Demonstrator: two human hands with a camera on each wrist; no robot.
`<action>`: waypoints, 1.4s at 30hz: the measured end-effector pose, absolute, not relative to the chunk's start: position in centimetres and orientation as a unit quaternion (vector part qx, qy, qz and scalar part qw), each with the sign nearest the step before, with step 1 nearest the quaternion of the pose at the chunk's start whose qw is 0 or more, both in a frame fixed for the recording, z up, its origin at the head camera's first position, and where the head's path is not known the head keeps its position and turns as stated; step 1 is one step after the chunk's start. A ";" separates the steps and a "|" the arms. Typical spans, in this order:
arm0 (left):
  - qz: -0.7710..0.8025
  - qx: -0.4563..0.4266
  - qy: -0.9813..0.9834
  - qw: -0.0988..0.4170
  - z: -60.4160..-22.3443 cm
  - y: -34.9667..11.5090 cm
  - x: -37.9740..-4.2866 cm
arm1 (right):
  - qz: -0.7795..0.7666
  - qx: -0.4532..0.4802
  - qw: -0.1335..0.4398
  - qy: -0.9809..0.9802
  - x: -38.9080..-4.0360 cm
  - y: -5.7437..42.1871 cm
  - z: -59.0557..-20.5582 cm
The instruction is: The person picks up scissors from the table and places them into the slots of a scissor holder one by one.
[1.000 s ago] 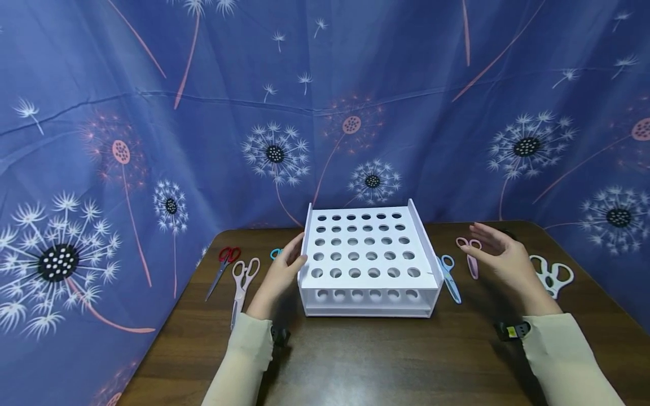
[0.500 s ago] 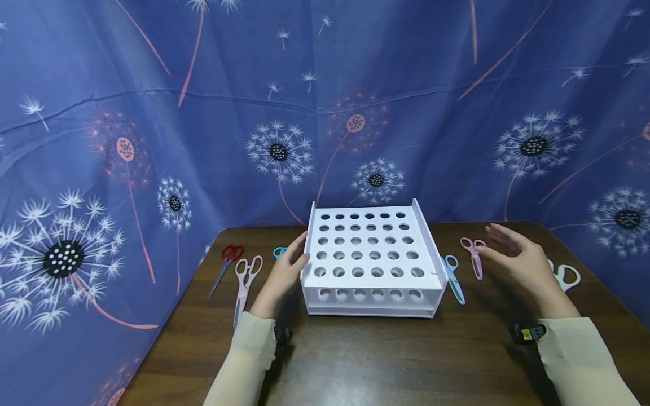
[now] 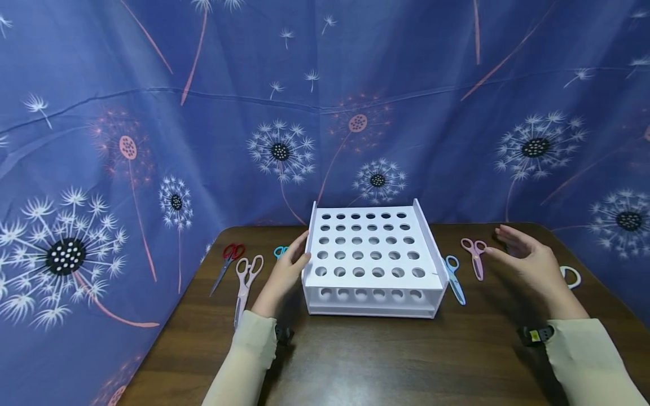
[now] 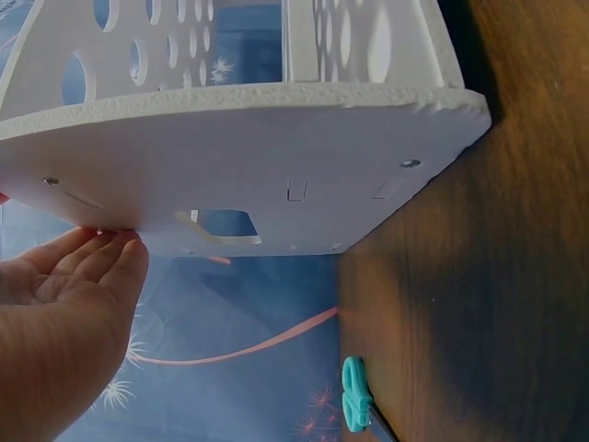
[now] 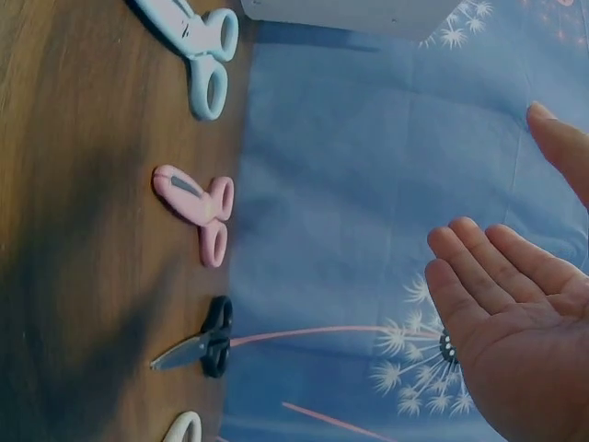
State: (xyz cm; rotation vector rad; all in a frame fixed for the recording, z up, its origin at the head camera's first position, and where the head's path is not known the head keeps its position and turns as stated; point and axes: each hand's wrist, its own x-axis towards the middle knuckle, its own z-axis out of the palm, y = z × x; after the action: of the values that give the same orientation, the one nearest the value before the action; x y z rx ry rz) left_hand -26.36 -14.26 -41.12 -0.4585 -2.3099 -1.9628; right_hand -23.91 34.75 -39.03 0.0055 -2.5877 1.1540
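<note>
A white rack (image 3: 365, 242) with rows of round holes stands in the middle of the table. At its left side is my left hand (image 3: 283, 276), and in the left wrist view the fingertips of this left hand (image 4: 83, 285) rest against the rack's side panel (image 4: 248, 175), fairly straight. My right hand (image 3: 535, 270) hovers over the table at the right, fingers extended, thumb apart, holding nothing. Nearest to it are pink scissors (image 3: 476, 260). Black-handled scissors (image 5: 217, 337) show in the right wrist view; my right hand hides them in the head view.
Light-blue scissors (image 3: 455, 282) lie just right of the rack, and white-handled scissors (image 3: 572, 276) lie partly hidden at far right. On the left are red-handled scissors (image 3: 231, 256), pale pink scissors (image 3: 245, 287) and turquoise-handled scissors (image 3: 279, 251). A blue patterned cloth (image 3: 325, 67) hangs behind the table.
My right hand has moved to the right, away from the rack, uncovering more of the pink scissors and covering more of the white-handled ones. The left hand stays at the rack's side.
</note>
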 end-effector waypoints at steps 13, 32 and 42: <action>-0.627 -0.149 -0.763 0.049 -41.3 -14.3 -26.4 | 0.385 -0.014 0.144 -0.911 -24.0 37.1 -39.7; -0.626 -0.162 -0.761 0.052 -41.3 -14.3 -26.3 | 0.359 -0.068 0.143 -0.920 -22.9 40.9 -40.2; -0.631 -0.168 -0.755 0.054 -41.3 -14.1 -26.5 | 0.347 -0.103 0.151 -0.920 -23.6 42.3 -39.4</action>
State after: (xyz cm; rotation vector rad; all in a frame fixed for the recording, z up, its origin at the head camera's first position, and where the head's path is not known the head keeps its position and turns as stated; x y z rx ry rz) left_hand -26.47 -14.13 -41.32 -0.5117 -2.2943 -1.9189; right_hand -23.63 42.35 -39.40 -0.2959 -2.6419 0.9970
